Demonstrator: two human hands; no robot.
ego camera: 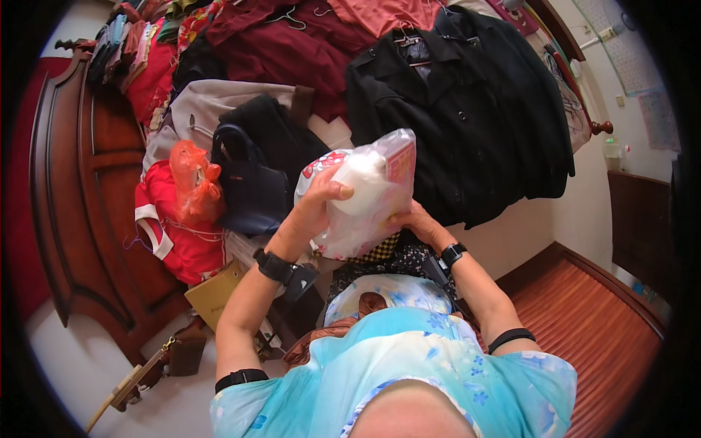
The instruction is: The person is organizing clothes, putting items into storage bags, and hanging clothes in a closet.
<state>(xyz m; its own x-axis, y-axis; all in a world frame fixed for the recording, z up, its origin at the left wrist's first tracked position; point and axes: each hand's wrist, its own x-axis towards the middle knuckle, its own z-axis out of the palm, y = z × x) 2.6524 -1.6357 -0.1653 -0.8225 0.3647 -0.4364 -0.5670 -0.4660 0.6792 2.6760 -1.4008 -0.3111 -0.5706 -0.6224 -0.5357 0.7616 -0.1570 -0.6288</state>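
Note:
Between both hands, in front of my chest, is a clear plastic bag with a white roll-like item and a red-and-pink printed packet inside. My left hand grips its left side, the thumb over the white item. My right hand holds the lower right edge, its fingertips partly hidden by the plastic. Just behind lies a white plastic bag with red print. A dark blue handbag stands to the left, beside a knotted orange plastic bag.
A black coat on a hanger and dark red clothes cover the bed. Folded clothes are piled at the back left. A carved wooden headboard rises at left; a slatted wooden surface lies at lower right.

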